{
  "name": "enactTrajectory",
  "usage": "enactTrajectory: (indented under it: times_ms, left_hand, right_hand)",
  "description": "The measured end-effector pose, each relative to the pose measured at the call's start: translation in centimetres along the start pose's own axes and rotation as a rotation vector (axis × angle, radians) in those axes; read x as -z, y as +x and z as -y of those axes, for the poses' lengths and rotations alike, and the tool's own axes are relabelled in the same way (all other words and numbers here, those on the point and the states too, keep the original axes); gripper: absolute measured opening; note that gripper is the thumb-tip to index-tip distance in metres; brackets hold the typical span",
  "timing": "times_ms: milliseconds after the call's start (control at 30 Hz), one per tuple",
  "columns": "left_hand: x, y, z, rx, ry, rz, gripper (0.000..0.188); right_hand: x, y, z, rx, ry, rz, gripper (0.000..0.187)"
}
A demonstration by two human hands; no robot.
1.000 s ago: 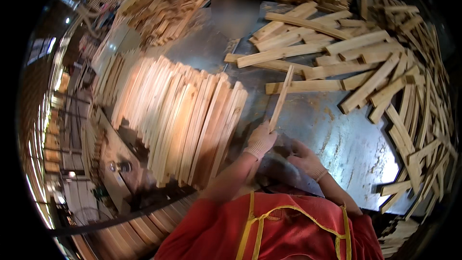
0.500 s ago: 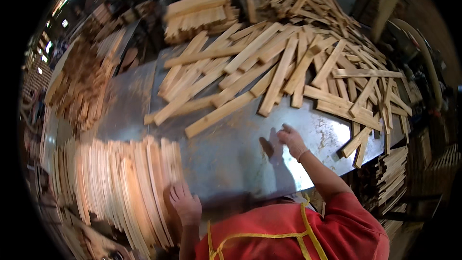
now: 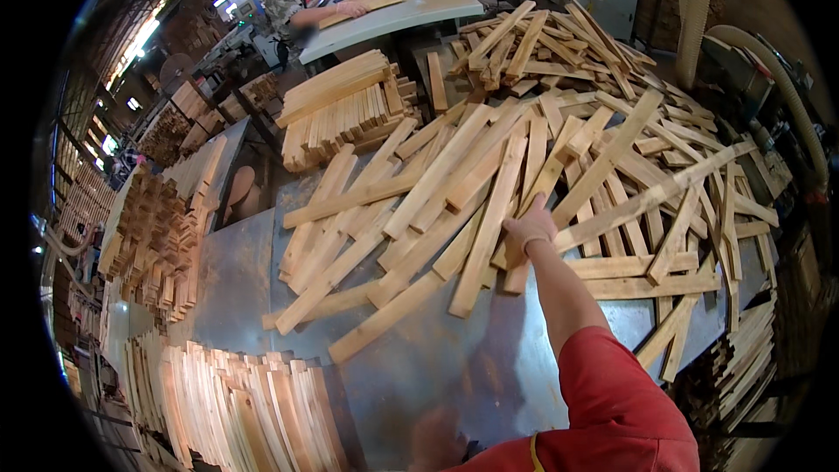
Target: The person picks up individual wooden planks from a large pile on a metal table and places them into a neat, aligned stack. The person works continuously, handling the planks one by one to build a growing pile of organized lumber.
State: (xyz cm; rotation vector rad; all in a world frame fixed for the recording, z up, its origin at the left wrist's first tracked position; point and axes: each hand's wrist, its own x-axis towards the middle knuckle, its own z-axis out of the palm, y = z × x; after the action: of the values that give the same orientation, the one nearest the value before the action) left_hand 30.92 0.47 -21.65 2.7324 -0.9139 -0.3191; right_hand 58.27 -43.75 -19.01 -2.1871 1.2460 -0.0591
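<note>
A heap of loose wooden slats (image 3: 428, 183) covers the far side of the metal-topped table (image 3: 393, 393). My right hand (image 3: 530, 227) stretches forward into the heap. Its fingers close on the near end of one wooden slat (image 3: 551, 166), which still lies among the others. Low in the picture, my left hand (image 3: 435, 439) is a blur over the table's near side; its fingers cannot be made out. To its left stands a tight row of slats (image 3: 249, 411) set side by side.
Stacked slats (image 3: 336, 109) stand beyond the table, and more blocks (image 3: 153, 245) are piled at the left. At the far bench (image 3: 393, 17) a co-worker (image 3: 297, 4) handles boards. A thick hose (image 3: 695, 17) hangs at the right.
My right hand has gone from above the bare tabletop forward to the slats. My left hand has left the row of slats and moved right. The view has tilted up.
</note>
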Motion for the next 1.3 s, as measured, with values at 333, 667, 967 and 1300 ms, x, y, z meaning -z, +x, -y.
enactTrajectory:
  times_ms: [333, 667, 967, 1300]
  left_hand:
    - [-0.8, -0.7, 1.9, 0.053, -0.200, -0.185, 0.071]
    - [4.2, -2.2, 4.5, 0.378, -0.531, -0.197, 0.056]
    - [7.6, -14.4, 16.7, 0.490, -0.941, -0.647, 0.047]
    - [12.5, -37.5, 29.5, 0.906, 0.319, -0.283, 0.076]
  right_hand:
    - [-5.3, -22.9, -9.4, 0.357, 0.824, 0.123, 0.113]
    - [-7.5, -43.4, -11.7, 0.457, 0.342, 0.753, 0.121]
    - [-10.2, -48.2, -11.0, 0.642, 0.367, 1.088, 0.080]
    - [-8.2, -43.0, -18.9, 0.517, 0.121, 0.816, 0.082]
